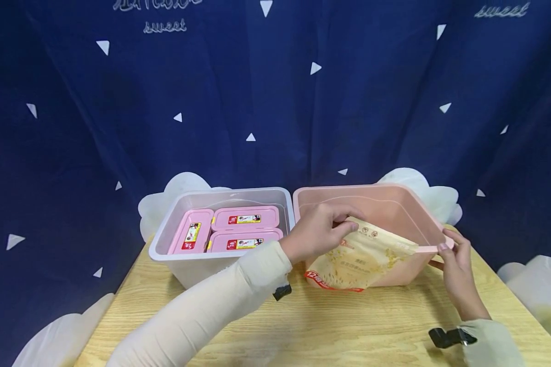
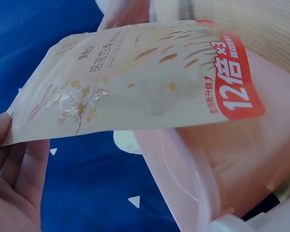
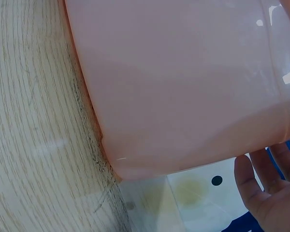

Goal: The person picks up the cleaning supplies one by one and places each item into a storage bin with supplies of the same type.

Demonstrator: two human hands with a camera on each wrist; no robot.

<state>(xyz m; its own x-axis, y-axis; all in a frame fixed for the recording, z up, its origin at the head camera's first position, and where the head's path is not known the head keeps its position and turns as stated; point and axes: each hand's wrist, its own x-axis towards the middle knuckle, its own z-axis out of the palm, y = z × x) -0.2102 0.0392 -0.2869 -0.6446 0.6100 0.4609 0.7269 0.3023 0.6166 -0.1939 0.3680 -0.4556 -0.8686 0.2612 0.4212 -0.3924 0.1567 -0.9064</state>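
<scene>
My left hand [image 1: 319, 229] pinches the top edge of a cream plastic pouch [image 1: 358, 260], which hangs over the front of a pink plastic bin [image 1: 349, 189]. In the left wrist view the pouch [image 2: 111, 92] shows printed leaves and a red band marked 12. Thumb and fingers of that hand [image 2: 19, 183] lie on either side of its edge. At the bin's front right corner my right hand [image 1: 459, 272] grips the rim. The right wrist view has this hand [image 3: 270, 198] beside the bin's outer wall [image 3: 183, 92]. The bin's floor is hidden.
A grey-white bin [image 1: 197, 265] stands left of the pink one, close beside it. Several pink-lidded boxes [image 1: 245, 218] with labels lie in it. Both bins rest on a wooden table [image 1: 312, 331]; a dark blue curtain [image 1: 275, 102] hangs behind.
</scene>
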